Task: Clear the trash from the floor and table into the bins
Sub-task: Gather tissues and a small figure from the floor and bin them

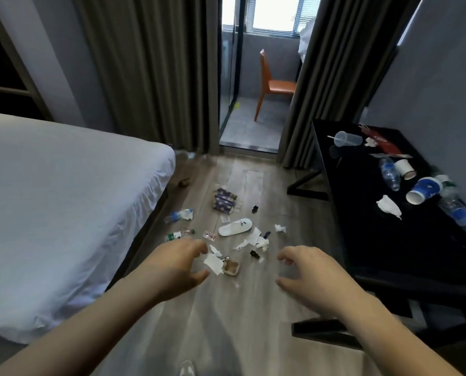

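Note:
Trash lies scattered on the wooden floor (pixel 242 308): a patterned wrapper (pixel 224 203), two plastic bottles (pixel 179 215) (pixel 178 234), a white slipper (pixel 235 227), crumpled tissues (pixel 280 228), a white paper scrap (pixel 213 264) and a small brown cup (pixel 231 267). My left hand (pixel 180 263) and my right hand (pixel 305 272) are stretched out in front of me above the floor, fingers loosely curved, holding nothing. On the black table (pixel 367 234) at the right lie a clear lidded cup (pixel 347 138), paper cups (pixel 423 190), bottles (pixel 389 173) and tissue (pixel 388 205).
A bed with a white sheet (pixel 63 199) fills the left side. Grey curtains (pixel 150 71) frame a glass door to a balcony with an orange chair (pixel 273 86). No bin is in view.

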The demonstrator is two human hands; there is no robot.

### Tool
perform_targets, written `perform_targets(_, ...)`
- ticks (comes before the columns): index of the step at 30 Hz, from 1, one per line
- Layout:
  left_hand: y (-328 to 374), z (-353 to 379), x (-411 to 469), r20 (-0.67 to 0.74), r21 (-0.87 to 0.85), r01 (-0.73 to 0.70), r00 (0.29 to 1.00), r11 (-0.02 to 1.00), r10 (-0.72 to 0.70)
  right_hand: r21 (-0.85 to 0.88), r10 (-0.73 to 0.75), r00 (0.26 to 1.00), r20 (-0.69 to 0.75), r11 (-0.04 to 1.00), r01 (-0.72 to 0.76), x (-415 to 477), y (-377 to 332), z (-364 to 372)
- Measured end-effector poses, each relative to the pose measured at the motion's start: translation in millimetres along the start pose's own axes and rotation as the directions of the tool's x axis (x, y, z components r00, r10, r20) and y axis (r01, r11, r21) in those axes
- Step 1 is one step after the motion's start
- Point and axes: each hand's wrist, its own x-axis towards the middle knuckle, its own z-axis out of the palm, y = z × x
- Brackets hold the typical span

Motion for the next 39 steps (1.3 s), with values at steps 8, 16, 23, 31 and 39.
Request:
perform_targets(8,-69,-29,129,0.052,-0.002,-0.081,0.995,0.997,0.081,0.042,0.114,0.992,0.055,0.992,-0.116,128,-3,-11)
perform_targets(16,-79,-32,260,0.125,-0.021,-0.107,0.986,0.994,0.109,0.057,0.180,0.977,0.114,0.981,-0.187,237,59,-14)
perform_targets(23,-75,-10,384,0.128,-0.040,0.002,0.992,0.999,0.003,0.065,0.162,0.968,0.193,0.982,-0.177,363,146,-12)
perform_targets(31,-88,54,497,0.200,-0.065,0.132,0.973,0.989,-0.116,0.087,0.165,0.944,0.285,0.977,-0.197,467,219,26)
perform_targets(39,-137,157,563,0.322,-0.018,0.160,0.935,0.987,-0.146,0.150,0.157,0.910,0.384,0.962,-0.230,520,249,127)
